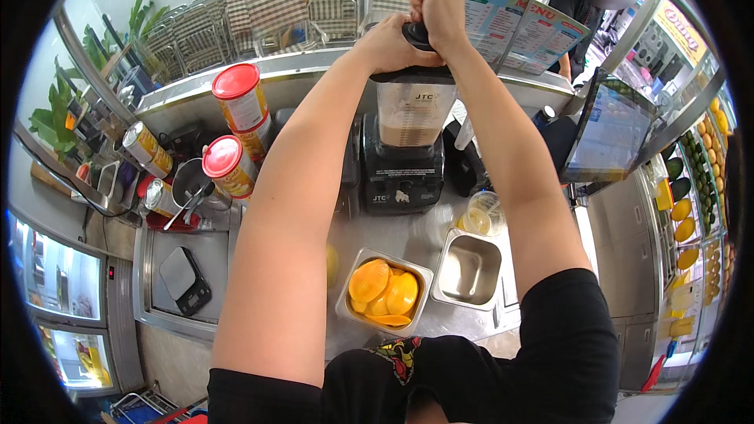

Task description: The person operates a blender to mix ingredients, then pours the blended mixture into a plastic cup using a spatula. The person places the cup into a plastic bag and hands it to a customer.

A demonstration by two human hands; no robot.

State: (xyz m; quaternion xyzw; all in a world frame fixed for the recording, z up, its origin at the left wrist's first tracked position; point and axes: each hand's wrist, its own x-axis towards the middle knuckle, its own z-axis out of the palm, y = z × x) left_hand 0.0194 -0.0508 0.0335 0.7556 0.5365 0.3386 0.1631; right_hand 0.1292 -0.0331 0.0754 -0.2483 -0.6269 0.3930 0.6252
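Note:
A JTC blender base [403, 179] stands on the steel counter in front of me. Its clear jug [415, 115] holds a beige liquid in the lower part. My left hand [394, 44] grips the black lid [415, 75] on top of the jug. Above the lid, my right hand [440, 12] is closed in a fist around what seems the handle of a black tamper [417, 34]; most of the handle is hidden by the fingers. Nearer me, a steel pan [347, 306] holds peeled orange mango pieces [383, 288]. Beside it sits a second steel pan [471, 268].
Left are red-lidded cans [230, 165], a steel pitcher [191, 179] and a digital scale [184, 280]. A clear plastic cup [486, 212] stands right of the blender. A screen [609, 123] and menu board [518, 26] rise beyond. Another person [580, 6] stands outside the glass.

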